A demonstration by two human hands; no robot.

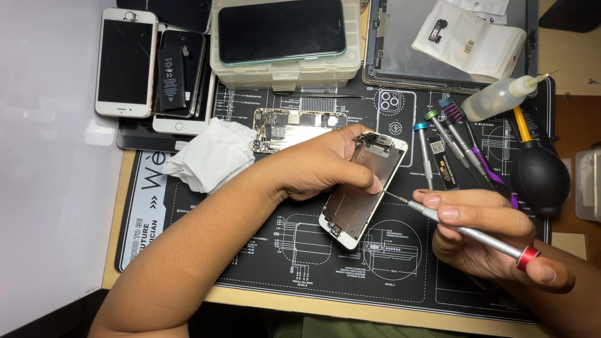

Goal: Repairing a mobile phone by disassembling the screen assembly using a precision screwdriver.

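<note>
Screen assembly (360, 191), centre frame, on black repair mat (263, 250).
Left hand (319, 166) pins it flat; right hand (494, 228) grips red-capped screwdriver (469, 233), tip at its right edge.

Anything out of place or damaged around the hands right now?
Nothing looks broken or spilled. The left hand pins the detached white screen panel askew on the mat; the right hand points a screwdriver at it. A crumpled tissue lies beside the opened phone body.
</note>
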